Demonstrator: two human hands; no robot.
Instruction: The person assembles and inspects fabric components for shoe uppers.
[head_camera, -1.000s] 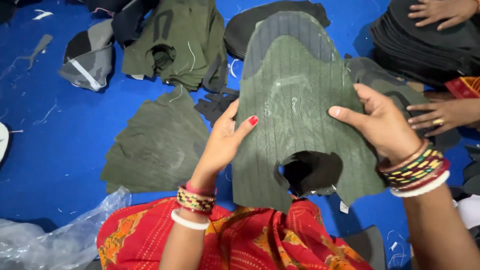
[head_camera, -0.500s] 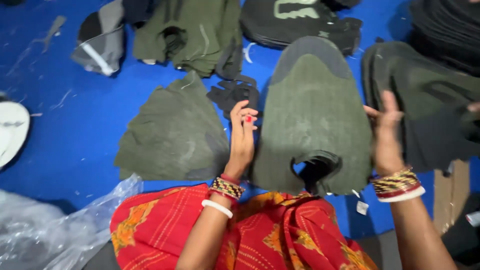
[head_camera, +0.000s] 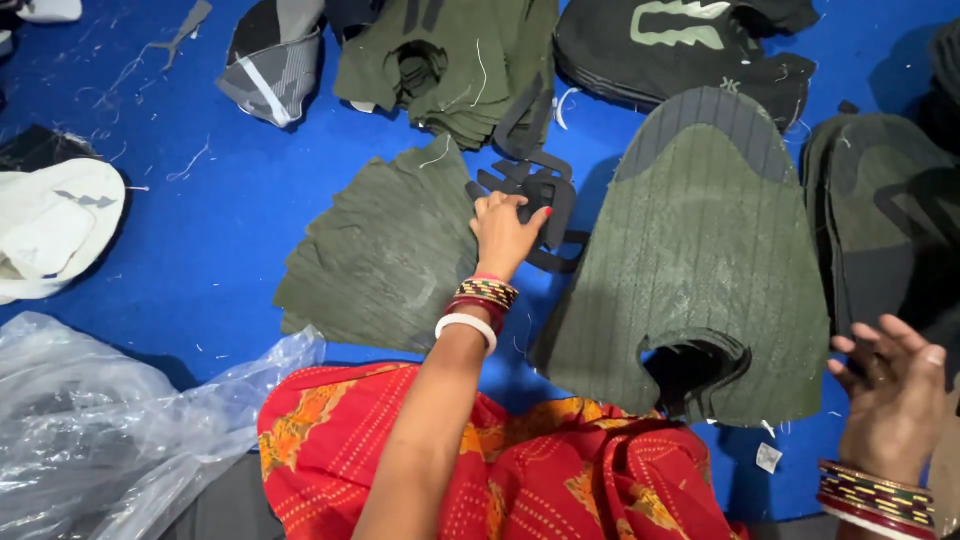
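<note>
A stack of olive-green knitted shoe-upper pieces (head_camera: 700, 260) lies on the blue surface (head_camera: 200, 230) in front of me, its cut-out opening toward my red-and-orange lap (head_camera: 520, 470). My left hand (head_camera: 505, 232) reaches forward, fingers curled down on a small pile of dark cut-out scraps (head_camera: 540, 195) beside a second olive stack (head_camera: 385, 260). My right hand (head_camera: 890, 380) hovers at the lower right, fingers spread, holding nothing, just off the near stack's corner. Whether the left fingers pinch a scrap is not visible.
More olive pieces (head_camera: 450, 55) and black uppers (head_camera: 680, 45) lie at the back. A grey-and-black upper (head_camera: 270, 60) sits back left, white pieces (head_camera: 55, 230) at the left edge, clear plastic bags (head_camera: 120, 420) at lower left, another dark stack (head_camera: 880, 210) at the right.
Both hands have let go of the olive stack, which now lies flat. My left hand moved forward onto the dark scraps; my right hand drew back to the lower right.
</note>
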